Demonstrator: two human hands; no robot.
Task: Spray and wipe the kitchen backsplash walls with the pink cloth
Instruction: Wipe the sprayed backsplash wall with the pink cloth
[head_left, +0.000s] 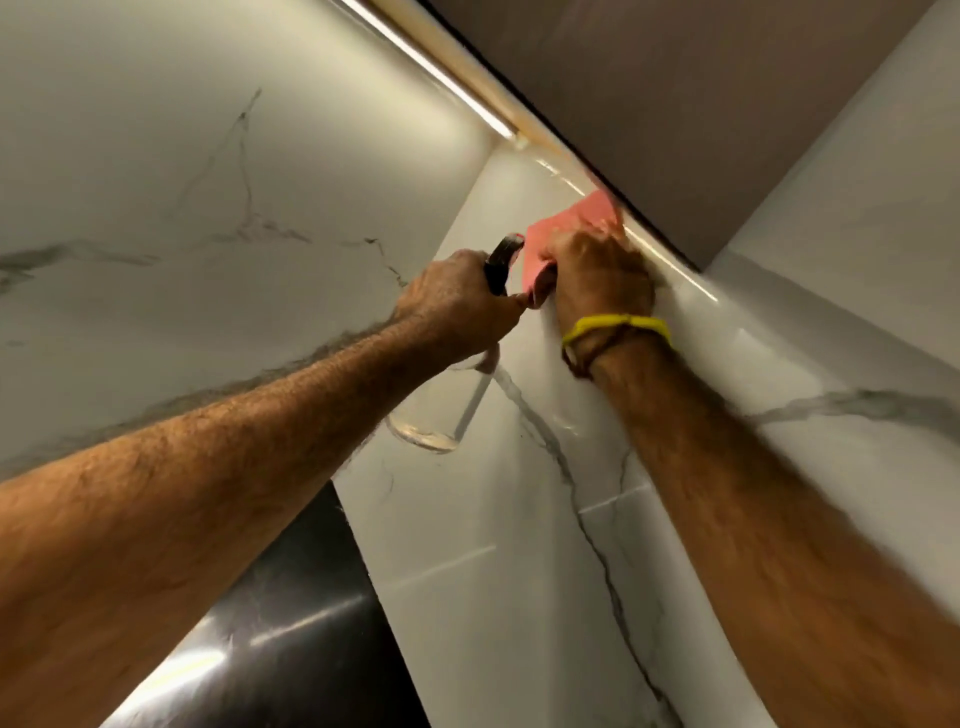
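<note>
The right hand (592, 270) presses the pink cloth (569, 221) flat against the wall (493, 519), high under the cabinet (701, 104). The left hand (457, 301) grips the spray bottle (441, 410), seemingly nearly empty. Best to wipe downward with firm, overlapping strokes.

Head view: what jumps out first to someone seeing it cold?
The pink cloth right of center, pressed by the right hand against the marble backsplash just under the cabinet's lit edge. Beside it, the left hand grips a clear spray bottle by its dark trigger head, the bottle hanging below the fist. A yellow wristband stands out on the right wrist.
</note>
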